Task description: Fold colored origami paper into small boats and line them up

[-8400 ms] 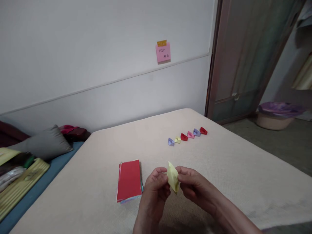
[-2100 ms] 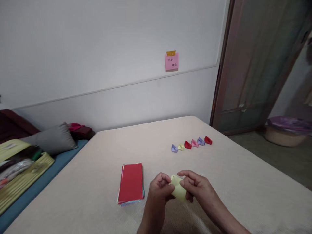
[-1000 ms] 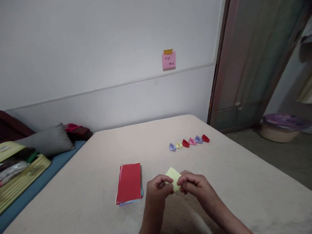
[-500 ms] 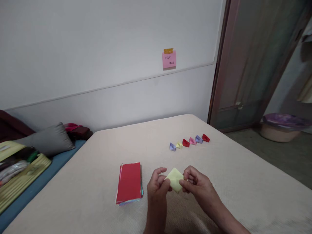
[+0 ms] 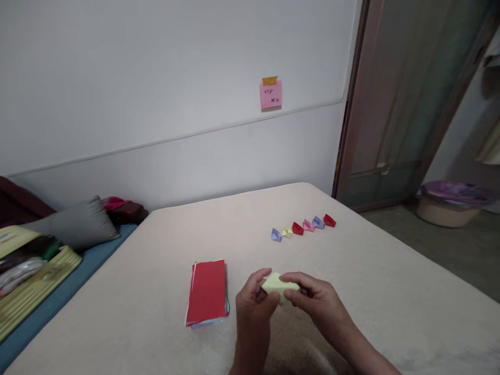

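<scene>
Between my two hands is a small piece of folded pale yellow paper, held just above the bed-like surface. My left hand pinches its left side, thumb in front. My right hand grips the right side, with the index finger along the top and the thumb below. Fingers cover parts of the paper's edges. To the left of my hands lies a stack of coloured paper with a red sheet on top. Beyond them runs a slanting row of several small folded paper boats, among them a red one and a pink one.
The pale covered surface reaches to a white wall bearing a taped pink note. At left are a grey cushion and a yellow box of odds and ends. A lined bin stands on the floor at right.
The yellow paper has gone from a flat diamond facing me to a lower, tilted shape. My right index finger has moved onto its top. The boats and the stack stay put.
</scene>
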Demonstrator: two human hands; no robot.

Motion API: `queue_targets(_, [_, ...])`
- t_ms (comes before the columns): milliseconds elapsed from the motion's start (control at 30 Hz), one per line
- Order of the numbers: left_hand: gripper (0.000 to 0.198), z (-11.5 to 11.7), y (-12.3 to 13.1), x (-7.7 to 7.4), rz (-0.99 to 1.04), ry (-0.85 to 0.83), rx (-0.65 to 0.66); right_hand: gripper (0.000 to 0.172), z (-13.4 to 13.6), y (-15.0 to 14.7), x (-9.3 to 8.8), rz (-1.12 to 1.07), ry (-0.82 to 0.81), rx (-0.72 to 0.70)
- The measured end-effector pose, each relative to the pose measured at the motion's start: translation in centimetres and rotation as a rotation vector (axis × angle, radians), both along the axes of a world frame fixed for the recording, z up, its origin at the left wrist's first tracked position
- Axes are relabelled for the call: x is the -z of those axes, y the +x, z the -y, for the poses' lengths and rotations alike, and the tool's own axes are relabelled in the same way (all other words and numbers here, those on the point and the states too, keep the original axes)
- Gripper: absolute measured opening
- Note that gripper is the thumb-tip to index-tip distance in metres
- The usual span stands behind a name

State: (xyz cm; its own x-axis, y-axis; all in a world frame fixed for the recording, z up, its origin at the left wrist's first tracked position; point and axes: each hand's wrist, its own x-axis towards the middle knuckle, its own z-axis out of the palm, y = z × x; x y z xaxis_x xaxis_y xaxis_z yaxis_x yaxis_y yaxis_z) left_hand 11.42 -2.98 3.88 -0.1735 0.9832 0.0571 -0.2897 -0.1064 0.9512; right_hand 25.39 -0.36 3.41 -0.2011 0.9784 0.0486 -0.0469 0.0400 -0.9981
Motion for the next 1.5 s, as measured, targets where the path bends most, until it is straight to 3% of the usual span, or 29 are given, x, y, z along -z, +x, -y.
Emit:
queue_targets(267, [0.012,0.3,-0.5,-0.1,-0.393,0.011,-0.112,0.012,-0.2,0.0,-0.3,0.198,0.25,-0.037])
queue_targets(400, [0.008,0.3,-0.5,-0.2,-0.387,-0.009,-0.111,0.012,-0.1,0.0,-0.6,0.208,0.247,-0.036])
queue_targets(600, [0.022,-0.2,-1.1,-0.2,-0.396,-0.109,-0.017,0.014,0.1,0.1,-0.6,0.266,0.302,-0.037])
queue_targets(700, [0.004,-0.2,-1.4,-0.5,-0.483,-0.027,-0.019,0.014,0.1,0.0,-0.6,0.319,0.359,-0.047])
queue_targets(800, [0.008,0.0,-1.5,-0.9,-0.532,0.062,-0.041,0.01,0.1,-0.1,-0.6,0.332,0.357,-0.069])
queue_targets(1133, [0.008,0.0,-1.4,-1.0,-0.429,0.117,-0.021,0.018,0.3,-0.1,-0.6,0.248,0.299,-0.002])
queue_targets(1333, [0.021,-0.3,-1.4,-0.1,-0.131,-0.114,0.019,0.026,0.1,0.1,-1.1,0.076,-0.018,-0.003])
queue_targets(1500, [0.025,-0.2,-1.0,-0.1,0.032,-0.192,0.013,0.022,-0.1,0.2,-0.9,0.018,-0.14,-0.04])
